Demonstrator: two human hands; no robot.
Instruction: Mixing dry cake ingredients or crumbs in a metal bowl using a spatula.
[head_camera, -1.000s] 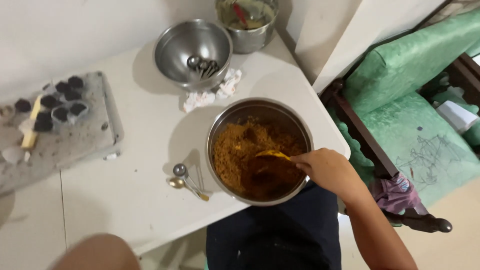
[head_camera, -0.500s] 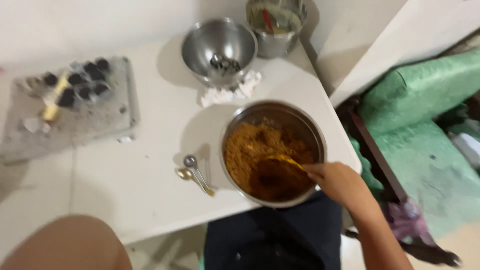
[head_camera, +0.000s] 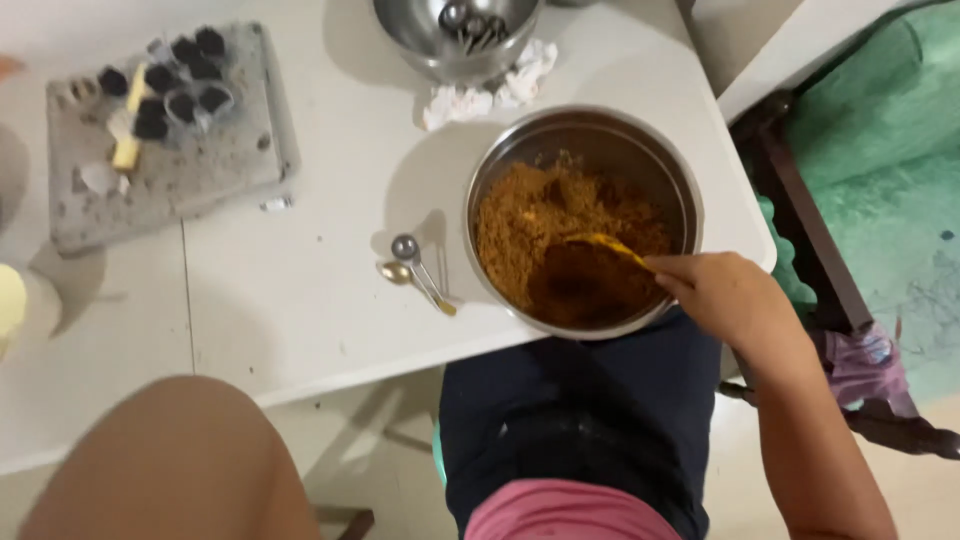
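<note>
Gripping the yellow spoon (head_camera: 600, 244) by its handle, the fingers (head_camera: 672, 270) of the right hand (head_camera: 725, 295) are curled together over the rim of the steel bowl (head_camera: 640, 140), the spoon's tip sunk in the brown crumbly mixture (head_camera: 560, 240); the bowl stands at the near edge of the white worktop (head_camera: 300, 260). Two small measuring spoons (head_camera: 418, 272) lie just left of the bowl. Only a bare forearm (head_camera: 170, 460) shows at lower left, the left hand being out of view, and a second steel bowl (head_camera: 440, 50) is cut off by the top edge.
</note>
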